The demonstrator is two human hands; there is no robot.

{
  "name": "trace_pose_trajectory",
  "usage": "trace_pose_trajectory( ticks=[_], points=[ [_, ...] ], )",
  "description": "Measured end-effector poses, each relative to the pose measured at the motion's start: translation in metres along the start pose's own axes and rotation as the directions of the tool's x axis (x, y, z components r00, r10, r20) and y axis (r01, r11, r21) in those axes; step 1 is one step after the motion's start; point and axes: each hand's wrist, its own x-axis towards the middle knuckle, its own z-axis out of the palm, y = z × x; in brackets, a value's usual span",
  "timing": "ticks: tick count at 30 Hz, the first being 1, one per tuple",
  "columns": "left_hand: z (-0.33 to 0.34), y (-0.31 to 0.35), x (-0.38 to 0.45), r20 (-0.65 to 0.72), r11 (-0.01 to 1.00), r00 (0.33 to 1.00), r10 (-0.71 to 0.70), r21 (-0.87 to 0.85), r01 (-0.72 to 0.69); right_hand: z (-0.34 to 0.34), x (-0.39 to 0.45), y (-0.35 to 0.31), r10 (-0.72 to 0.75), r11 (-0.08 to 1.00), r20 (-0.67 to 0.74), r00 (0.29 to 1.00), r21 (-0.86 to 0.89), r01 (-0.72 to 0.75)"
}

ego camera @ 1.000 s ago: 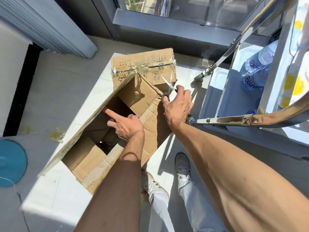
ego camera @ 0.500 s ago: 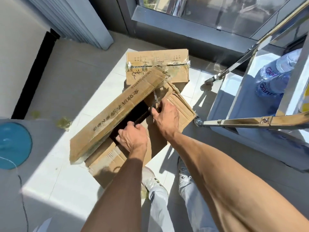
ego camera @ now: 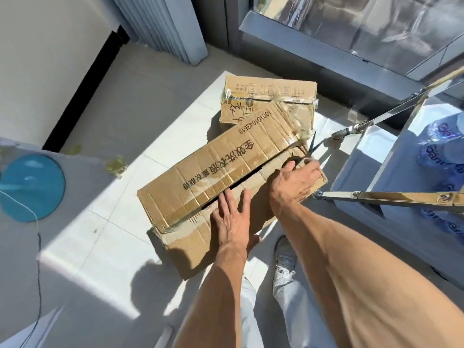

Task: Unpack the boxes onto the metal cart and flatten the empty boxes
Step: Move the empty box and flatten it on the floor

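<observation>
In the head view the emptied box lies collapsing on the floor tiles just left of the metal cart, the left hand flat and wide on its near panel, the right hand gripping scissors. Pressing down evenly with the left palm should, I judge, flatten it best, scissor tips kept pointing away. 1 taped box waits at the far side.

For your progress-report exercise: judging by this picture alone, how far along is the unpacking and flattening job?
Done: water bottles already sit on the metal cart. In hand: the near box is being pressed flat; the left hand lies open on it, the right hand grips scissors. Left: the taped box behind looks unopened, so it needs cutting, unpacking and flattening.
</observation>
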Motion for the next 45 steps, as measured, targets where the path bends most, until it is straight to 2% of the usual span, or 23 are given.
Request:
trace_pose_trajectory(
  ticks=[3, 6, 10, 13, 15, 18, 20, 22, 23, 25, 26, 28, 30, 33, 35, 36, 39, 41, 43, 45],
  points=[
    [-0.004, 0.005, 0.01, 0.025, 0.997, 0.996, -0.083, -0.007, 0.083, 0.004, -0.014, 0.009, -0.2, 0.978, 0.128, 0.971, -0.032, 0.206],
    [-0.01, 0.005, 0.008, -0.008, 0.996, 0.996, -0.092, 0.009, 0.092, 0.006, -0.022, 0.018, -0.34, 0.934, 0.179, 0.923, -0.048, 0.353],
    [-0.021, -0.02, 0.002, -0.225, 0.996, 0.971, -0.076, -0.067, 0.063, 0.004, -0.02, 0.02, -0.485, 0.865, 0.162, 0.859, -0.058, 0.499],
    [-0.042, -0.049, 0.005, -0.393, 0.998, 0.918, -0.056, -0.024, 0.05, -0.004, -0.008, 0.015, -0.54, 0.822, 0.119, 0.833, -0.135, 0.553],
    [-0.061, -0.067, 0.008, -0.48, 0.998, 0.876, -0.052, -0.002, 0.058, -0.009, -0.003, 0.014, -0.478, 0.86, 0.075, 0.875, -0.164, 0.483],
    [-0.09, -0.086, 0.013, -0.568, 0.999, 0.823, -0.003, 0.041, 0.032, -0.015, -0.007, 0.016, -0.184, 0.979, -0.009, 0.983, -0.093, 0.182],
    [-0.109, -0.092, 0.017, -0.607, 0.996, 0.793, -0.045, -0.093, -0.015, -0.016, -0.013, 0.017, -0.017, 0.998, 0.019, 1.0, -0.055, 0.018],
    [-0.122, -0.091, 0.017, -0.599, 0.966, 0.789, -0.134, -0.257, -0.031, -0.015, -0.02, 0.02, -0.001, 0.998, 0.074, 0.997, -0.068, 0.006],
    [-0.126, -0.088, 0.016, -0.603, 0.966, 0.784, -0.148, -0.259, -0.017, -0.015, -0.023, 0.021, -0.015, 0.997, 0.097, 0.995, -0.078, 0.023],
    [-0.13, -0.086, 0.011, -0.664, 0.969, 0.719, -0.203, -0.243, 0.049, -0.013, -0.031, 0.02, -0.034, 0.994, 0.112, 0.993, -0.096, 0.044],
    [-0.134, -0.085, 0.01, -0.708, 0.961, 0.658, -0.257, -0.26, 0.095, -0.011, -0.033, 0.019, -0.032, 0.995, 0.107, 0.994, -0.095, 0.043],
    [-0.146, -0.092, 0.006, -0.771, 0.915, 0.495, -0.401, -0.36, 0.181, -0.011, -0.036, 0.013, -0.008, 0.999, 0.108, 0.994, -0.052, 0.014],
    [-0.16, -0.113, 0.005, -0.731, 0.821, 0.375, -0.57, -0.529, 0.217, -0.012, -0.035, 0.006, 0.018, 1.0, 0.122, 0.992, -0.02, -0.016],
    [-0.179, -0.148, 0.004, -0.566, 0.647, 0.323, -0.758, -0.713, 0.269, -0.01, -0.037, -0.009, 0.003, 1.0, 0.136, 0.991, -0.026, 0.001],
    [-0.185, -0.161, 0.007, -0.515, 0.614, 0.353, -0.781, -0.735, 0.288, -0.004, -0.042, -0.02, -0.018, 0.999, 0.151, 0.988, -0.027, 0.022],
    [-0.185, -0.16, 0.009, -0.483, 0.613, 0.414, -0.772, -0.738, 0.282, 0.0, -0.045, -0.026, -0.03, 0.999, 0.163, 0.986, -0.035, 0.036],
    [-0.167, -0.147, 0.017, -0.327, 0.685, 0.715, -0.618, -0.671, 0.285, 0.014, -0.056, -0.045, -0.077, 0.995, 0.217, 0.973, -0.042, 0.089],
    [-0.145, -0.135, 0.024, -0.211, 0.766, 0.853, -0.477, -0.577, 0.285, 0.025, -0.058, -0.053, -0.086, 0.993, 0.228, 0.97, -0.062, 0.102],
    [-0.126, -0.129, 0.034, -0.149, 0.799, 0.9, -0.411, -0.535, 0.276, 0.037, -0.056, -0.06, -0.072, 0.991, 0.219, 0.973, -0.097, 0.095],
    [-0.113, -0.127, 0.044, -0.106, 0.795, 0.912, -0.395, -0.536, 0.282, 0.05, -0.048, -0.066, -0.09, 0.979, 0.239, 0.967, -0.156, 0.129]
  ],
)
